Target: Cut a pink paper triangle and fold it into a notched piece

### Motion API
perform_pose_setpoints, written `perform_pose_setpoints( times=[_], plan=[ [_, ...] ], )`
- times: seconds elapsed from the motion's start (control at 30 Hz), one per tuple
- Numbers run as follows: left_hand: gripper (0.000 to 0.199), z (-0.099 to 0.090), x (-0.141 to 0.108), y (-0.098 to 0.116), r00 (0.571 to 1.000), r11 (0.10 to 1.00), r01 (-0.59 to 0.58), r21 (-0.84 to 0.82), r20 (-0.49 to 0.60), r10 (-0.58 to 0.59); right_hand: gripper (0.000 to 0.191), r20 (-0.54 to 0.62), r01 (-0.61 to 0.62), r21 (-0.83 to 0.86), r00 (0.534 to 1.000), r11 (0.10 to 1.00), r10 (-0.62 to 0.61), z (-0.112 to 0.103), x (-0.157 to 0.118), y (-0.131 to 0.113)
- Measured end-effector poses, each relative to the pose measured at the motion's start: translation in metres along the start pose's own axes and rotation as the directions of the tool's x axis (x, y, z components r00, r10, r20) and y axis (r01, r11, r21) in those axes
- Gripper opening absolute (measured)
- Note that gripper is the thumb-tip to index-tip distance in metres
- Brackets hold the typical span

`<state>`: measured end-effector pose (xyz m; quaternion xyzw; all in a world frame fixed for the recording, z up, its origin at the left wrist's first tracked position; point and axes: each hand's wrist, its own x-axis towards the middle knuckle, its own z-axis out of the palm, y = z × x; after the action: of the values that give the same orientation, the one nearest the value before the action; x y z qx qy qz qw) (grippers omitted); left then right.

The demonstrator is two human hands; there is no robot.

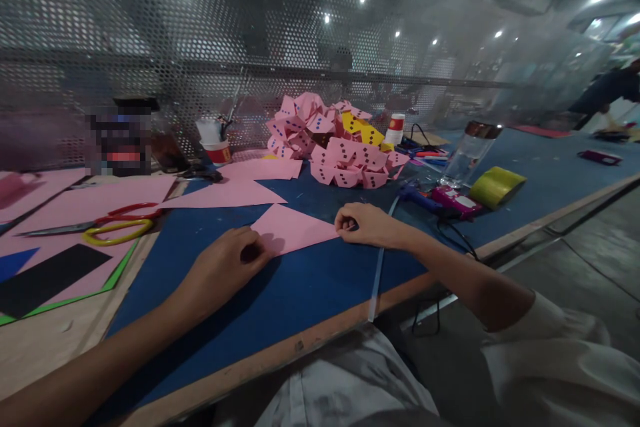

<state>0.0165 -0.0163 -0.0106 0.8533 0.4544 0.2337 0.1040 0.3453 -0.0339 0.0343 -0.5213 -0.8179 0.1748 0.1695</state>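
A pink paper piece (295, 230) with a pointed right end lies on the blue table between my two hands. My left hand (233, 257) is closed in a pinch at its left lower edge, thumb and fingers pressed together. At the pointed right end, my right hand (367, 225) pinches the paper's tip between curled fingers. Just behind this piece, another pink sheet (230, 195) lies flat with its point toward the right. Further back stands a heap of folded pink paper shapes (305, 123) with dark and blue dots, a yellow one (363, 128) among them.
Scissors (120, 223) with red and yellow handles rest on pink sheets at the left, near a black sheet (55, 277). To the right are a glass bottle (467, 157), a blue glue gun (423, 199) and a yellow-green roll (497, 187). A mesh screen (210, 33) stands behind.
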Motion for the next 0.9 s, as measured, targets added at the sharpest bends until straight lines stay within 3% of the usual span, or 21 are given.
perform_pose_setpoints(
  times=[0.9],
  plan=[
    [0.039,0.0,0.0,0.003,1.0,0.999,0.025,-0.02,0.008,-0.025,0.018,0.007,-0.078,0.083,0.997,0.994,0.077,0.003,-0.002,0.011]
  ],
)
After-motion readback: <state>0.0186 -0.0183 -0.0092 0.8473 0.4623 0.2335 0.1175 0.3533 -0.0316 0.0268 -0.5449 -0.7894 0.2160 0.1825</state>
